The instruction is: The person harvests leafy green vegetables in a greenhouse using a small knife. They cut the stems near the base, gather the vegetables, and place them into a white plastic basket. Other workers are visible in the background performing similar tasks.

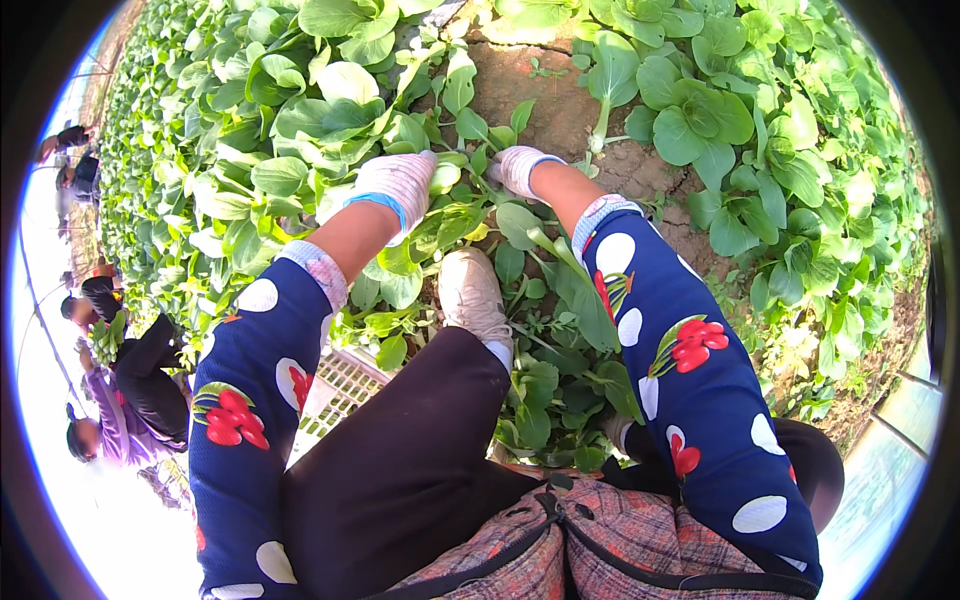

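My left hand, in a whitish striped knit glove with a blue band at the wrist, is closed around a leafy green plant, likely bok choy, whose pale stalk shows beside the fingers. Close to its right is my right hand, gloved alike, fingers curled down among small stems and leaves. Its fingertips are partly hidden, so its hold is unclear. A single bok choy with a bare pale base lies on brown soil beyond the right hand.
Dense bok choy grows left and right. My beige shoe stands among leaves near the hands. A pale plastic crate sits by my left leg. Several people, one in a purple top, are at the far left.
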The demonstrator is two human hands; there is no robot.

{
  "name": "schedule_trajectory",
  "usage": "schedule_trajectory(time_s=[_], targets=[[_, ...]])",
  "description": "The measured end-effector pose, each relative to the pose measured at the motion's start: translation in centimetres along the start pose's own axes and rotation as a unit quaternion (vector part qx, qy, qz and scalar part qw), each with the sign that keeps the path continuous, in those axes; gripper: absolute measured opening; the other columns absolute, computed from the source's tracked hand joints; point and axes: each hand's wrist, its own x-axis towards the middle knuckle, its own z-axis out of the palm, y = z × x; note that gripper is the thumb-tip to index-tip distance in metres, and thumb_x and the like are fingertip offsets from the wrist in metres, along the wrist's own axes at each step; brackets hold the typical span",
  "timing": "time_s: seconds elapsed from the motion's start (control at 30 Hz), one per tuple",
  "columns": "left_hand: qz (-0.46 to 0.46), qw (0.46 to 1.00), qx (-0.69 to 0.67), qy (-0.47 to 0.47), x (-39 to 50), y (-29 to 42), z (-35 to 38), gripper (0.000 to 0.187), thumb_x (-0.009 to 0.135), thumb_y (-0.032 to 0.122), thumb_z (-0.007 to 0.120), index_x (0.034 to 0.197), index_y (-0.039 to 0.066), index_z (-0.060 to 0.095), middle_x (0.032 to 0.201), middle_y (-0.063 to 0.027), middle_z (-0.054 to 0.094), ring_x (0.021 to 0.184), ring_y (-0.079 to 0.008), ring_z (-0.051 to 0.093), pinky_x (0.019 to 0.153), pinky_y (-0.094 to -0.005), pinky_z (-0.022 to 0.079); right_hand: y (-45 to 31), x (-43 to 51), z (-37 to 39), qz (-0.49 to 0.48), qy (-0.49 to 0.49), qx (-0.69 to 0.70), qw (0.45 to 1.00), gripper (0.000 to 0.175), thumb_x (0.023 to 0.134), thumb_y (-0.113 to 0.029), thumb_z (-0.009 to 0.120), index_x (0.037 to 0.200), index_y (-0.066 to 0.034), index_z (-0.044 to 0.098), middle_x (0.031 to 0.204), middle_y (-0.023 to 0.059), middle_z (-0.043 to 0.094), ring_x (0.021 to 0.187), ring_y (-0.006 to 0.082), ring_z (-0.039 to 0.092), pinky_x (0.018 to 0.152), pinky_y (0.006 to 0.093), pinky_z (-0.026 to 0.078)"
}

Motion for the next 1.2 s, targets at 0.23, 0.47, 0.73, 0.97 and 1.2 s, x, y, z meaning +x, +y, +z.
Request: schedule_trajectory(time_s=[0.23, 0.47, 0.73, 0.97, 1.2], targets=[[-0.038, 0.996, -0.080, 0.008, -0.9, -2.1, 0.0, 0.033, 0.081, 0.020, 0.071, 0.110, 0.007, 0.062, 0.101, -0.0172, 0.070, 0.096, -0.0355, 0.067, 0.082, -0.0427, 0.054, 0.8, -3.8, 1.6, 0.042, -0.075, 0.164, 0.983, 0.025, 0.088, -0.031, 0.056, 0.094, -0.0096, 0.067, 0.066, 0.0059, 0.056, 0.048, 0.0183, 0.049, 0.044, 0.0351, 0.041], [0.004, 0.868, -0.464, 0.176, -4.0, -3.3, 0.5, 0.048, 0.074, 0.012, 0.082, 0.116, 0.003, 0.061, 0.099, -0.0057, 0.069, 0.090, -0.0138, 0.064, 0.084, -0.0294, 0.052, -0.8, -7.1, 1.4, -0.132, 0.227, 0.586, 0.767, 0.038, 0.093, -0.031, 0.066, 0.125, -0.0098, 0.061, 0.076, 0.0001, 0.064, 0.048, 0.0066, 0.046, 0.043, 0.0237, 0.039], [0.045, 0.683, -0.698, 0.210, -10.7, 0.5, -2.9, 0.051, 0.076, -0.001, 0.077, 0.123, 0.003, 0.059, 0.115, -0.0007, 0.062, 0.101, -0.0113, 0.057, 0.092, -0.0266, 0.047, -5.2, -14.0, -1.4, -0.251, 0.378, 0.223, 0.863, 0.033, 0.084, -0.030, 0.075, 0.107, -0.0078, 0.066, 0.081, 0.0020, 0.062, 0.068, 0.0147, 0.059, 0.063, 0.0312, 0.048], [0.158, 0.566, -0.746, 0.312, -14.1, 3.9, -4.1, 0.042, 0.081, -0.007, 0.070, 0.120, 0.001, 0.057, 0.111, -0.0027, 0.059, 0.101, -0.0105, 0.054, 0.092, -0.0263, 0.045, -12.0, -22.5, -3.2, -0.284, 0.388, 0.128, 0.867, 0.035, 0.082, -0.035, 0.072, 0.100, -0.0064, 0.065, 0.093, 0.0081, 0.067, 0.080, 0.0210, 0.063, 0.074, 0.0331, 0.050], [0.351, 0.432, -0.813, 0.170, -18.9, 4.0, -7.4, 0.025, 0.078, 0.003, 0.074, 0.099, 0.003, 0.060, 0.096, -0.0020, 0.062, 0.090, -0.0114, 0.057, 0.084, -0.0273, 0.046, -14.8, -32.0, -6.5, -0.261, 0.277, -0.026, 0.924, 0.036, 0.085, -0.037, 0.071, 0.093, -0.0027, 0.062, 0.070, 0.0122, 0.061, 0.061, 0.0259, 0.058, 0.063, 0.0363, 0.050]])
